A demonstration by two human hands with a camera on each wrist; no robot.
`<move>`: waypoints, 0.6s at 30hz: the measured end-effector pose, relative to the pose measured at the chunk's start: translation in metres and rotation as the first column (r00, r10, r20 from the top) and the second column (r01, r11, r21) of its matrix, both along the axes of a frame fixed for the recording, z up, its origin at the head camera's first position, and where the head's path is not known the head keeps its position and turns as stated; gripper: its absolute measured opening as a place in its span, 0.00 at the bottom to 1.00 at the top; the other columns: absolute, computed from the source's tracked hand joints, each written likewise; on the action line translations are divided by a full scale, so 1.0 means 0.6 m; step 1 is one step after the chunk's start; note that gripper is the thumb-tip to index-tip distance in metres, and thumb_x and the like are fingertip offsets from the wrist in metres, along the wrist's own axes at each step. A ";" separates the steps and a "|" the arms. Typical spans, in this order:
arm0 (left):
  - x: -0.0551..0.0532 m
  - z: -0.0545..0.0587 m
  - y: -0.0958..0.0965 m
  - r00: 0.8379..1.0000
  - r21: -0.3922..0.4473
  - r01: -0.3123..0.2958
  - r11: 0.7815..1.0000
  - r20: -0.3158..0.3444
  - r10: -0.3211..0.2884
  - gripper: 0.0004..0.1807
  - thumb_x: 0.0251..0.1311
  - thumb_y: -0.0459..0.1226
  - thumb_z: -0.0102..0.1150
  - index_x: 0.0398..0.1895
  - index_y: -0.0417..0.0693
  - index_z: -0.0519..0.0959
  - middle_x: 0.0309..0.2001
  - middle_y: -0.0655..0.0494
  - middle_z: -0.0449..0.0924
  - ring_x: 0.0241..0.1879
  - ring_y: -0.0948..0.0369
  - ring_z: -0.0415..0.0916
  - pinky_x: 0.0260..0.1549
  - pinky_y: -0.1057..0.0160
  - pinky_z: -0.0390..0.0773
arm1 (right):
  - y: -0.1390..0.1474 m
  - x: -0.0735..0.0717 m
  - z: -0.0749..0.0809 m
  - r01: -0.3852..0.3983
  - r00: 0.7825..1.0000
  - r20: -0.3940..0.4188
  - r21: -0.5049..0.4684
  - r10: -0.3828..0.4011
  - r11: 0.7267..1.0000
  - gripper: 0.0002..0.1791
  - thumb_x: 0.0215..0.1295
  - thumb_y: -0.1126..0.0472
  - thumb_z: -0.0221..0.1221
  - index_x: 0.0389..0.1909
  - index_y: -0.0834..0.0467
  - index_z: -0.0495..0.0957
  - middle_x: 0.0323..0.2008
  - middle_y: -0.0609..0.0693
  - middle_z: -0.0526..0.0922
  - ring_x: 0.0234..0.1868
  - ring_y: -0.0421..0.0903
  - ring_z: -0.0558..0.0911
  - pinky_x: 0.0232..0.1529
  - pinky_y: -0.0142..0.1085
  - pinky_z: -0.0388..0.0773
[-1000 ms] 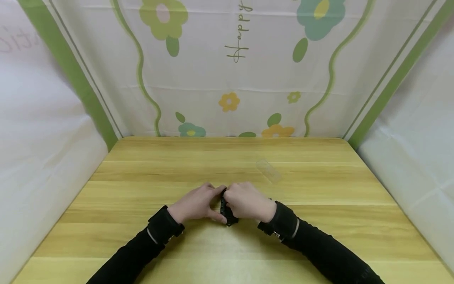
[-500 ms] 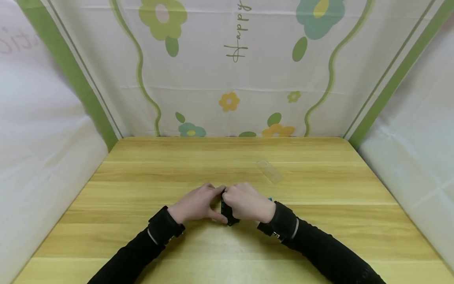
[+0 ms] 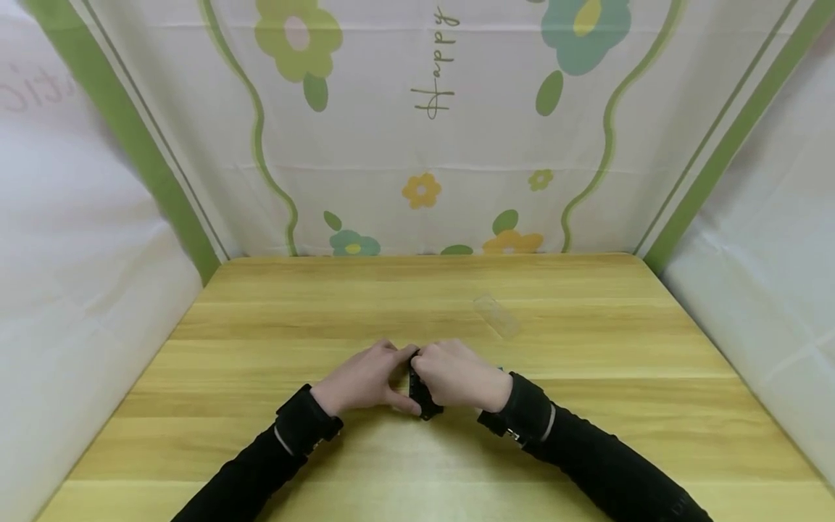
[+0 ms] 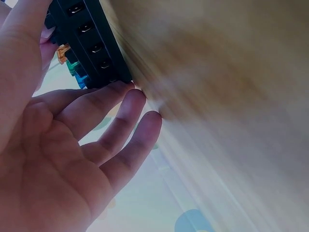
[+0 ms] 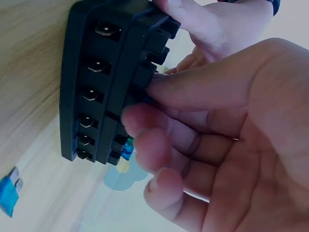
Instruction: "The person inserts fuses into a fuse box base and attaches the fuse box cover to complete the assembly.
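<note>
A black blade fuse box (image 3: pixel 425 399) with metal terminals along its side stands on the table between the hands. The left hand (image 3: pixel 368 377) grips it by its two ends, thumb at the near end and fingers at the far end; its other fingers (image 4: pixel 145 133) extend loosely. Over the top of the box, the right hand (image 3: pixel 459 373) has thumb and index finger pinched together at a slot. Only a dark blue sliver of the blade fuse shows between these fingertips. Orange, green and blue fuses (image 4: pixel 71 66) sit in the box's top, partly hidden by the hands.
A loose blue blade fuse (image 5: pixel 8 193) lies on the table beside the right wrist. Farther back lies a clear plastic cover (image 3: pixel 496 315). Floral cloth (image 3: pixel 365 145) hangs behind the wooden table (image 3: pixel 261 304), and white cloth walls flank both sides.
The head view has shifted slightly. Both hands keep their positions at the fuse box, with only slight movement of the right hand over it.
</note>
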State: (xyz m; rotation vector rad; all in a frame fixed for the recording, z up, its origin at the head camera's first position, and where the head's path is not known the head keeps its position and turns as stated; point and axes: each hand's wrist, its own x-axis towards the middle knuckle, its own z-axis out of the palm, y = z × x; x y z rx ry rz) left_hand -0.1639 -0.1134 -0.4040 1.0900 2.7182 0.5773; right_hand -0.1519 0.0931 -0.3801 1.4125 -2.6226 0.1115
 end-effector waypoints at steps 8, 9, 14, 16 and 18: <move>0.003 -0.002 0.001 1.000 -0.022 -0.011 1.000 -0.016 0.010 0.56 0.43 0.70 0.66 0.72 0.48 0.66 0.53 0.49 0.76 0.51 0.56 0.71 0.47 0.58 0.74 | 0.001 0.001 0.001 -0.018 0.999 0.046 -0.021 0.019 1.000 0.19 0.62 0.59 0.67 0.19 0.51 0.67 0.17 0.43 0.63 0.18 0.38 0.60 0.19 0.29 0.55; 0.003 -0.002 0.001 1.000 -0.026 -0.013 1.000 -0.016 0.013 0.56 0.43 0.70 0.66 0.72 0.47 0.66 0.53 0.49 0.76 0.51 0.56 0.71 0.46 0.58 0.74 | 0.001 0.001 0.000 -0.020 0.999 0.042 -0.019 0.021 1.000 0.19 0.62 0.60 0.67 0.19 0.52 0.67 0.17 0.43 0.63 0.18 0.38 0.60 0.19 0.29 0.56; 0.003 0.000 -0.001 1.000 -0.028 -0.017 0.999 -0.012 0.016 0.55 0.44 0.69 0.66 0.73 0.48 0.66 0.53 0.49 0.75 0.50 0.56 0.71 0.45 0.58 0.74 | 0.002 -0.002 0.004 -0.004 0.998 0.066 -0.020 0.005 1.000 0.18 0.63 0.65 0.63 0.18 0.51 0.66 0.17 0.42 0.61 0.18 0.38 0.59 0.20 0.29 0.56; 0.001 -0.001 -0.001 1.000 -0.028 -0.017 0.999 -0.009 0.017 0.55 0.44 0.69 0.66 0.73 0.49 0.66 0.52 0.50 0.75 0.50 0.57 0.70 0.44 0.58 0.74 | 0.004 -0.003 0.007 0.001 0.995 0.096 -0.034 0.002 0.999 0.19 0.63 0.68 0.60 0.17 0.50 0.65 0.17 0.42 0.59 0.18 0.38 0.57 0.20 0.30 0.55; 0.001 0.000 -0.001 1.000 -0.030 -0.015 0.999 -0.005 0.015 0.55 0.44 0.70 0.65 0.73 0.51 0.66 0.52 0.50 0.75 0.50 0.57 0.70 0.44 0.58 0.74 | 0.005 -0.004 0.008 -0.001 0.993 0.122 -0.045 0.006 0.999 0.19 0.63 0.69 0.58 0.17 0.50 0.64 0.17 0.42 0.58 0.19 0.38 0.56 0.21 0.30 0.54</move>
